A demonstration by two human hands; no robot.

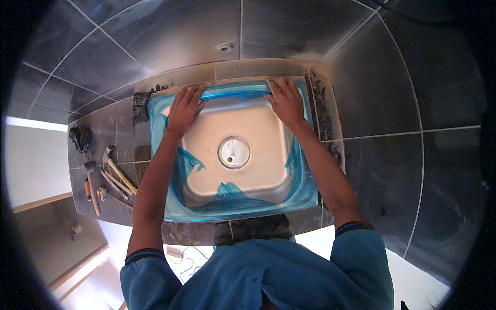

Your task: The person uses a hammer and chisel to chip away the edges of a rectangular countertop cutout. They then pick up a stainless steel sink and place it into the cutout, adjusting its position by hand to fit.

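A metal sink basin (232, 121) sits in the dark tiled counter in front of me, partly covered by torn blue-green plastic film (243, 199). In its floor is a round drain opening (234, 152), through which something white shows. My left hand (186, 109) rests on the far left part of the rim, fingers stretched toward the back edge. On the far right part lies my right hand (287, 103), its fingers also stretched over the film-covered rim. Between the hands runs a shiny blue strip of film (235, 95).
Left of the sink lie a claw hammer (120, 173), a mallet (91, 186), other hand tools and a crumpled black bag (80, 138). Dark tiled walls (382, 82) stand behind and at right; the back one has a small round fitting (225, 47). Dark smears (320, 98) mark the counter beside the rim.
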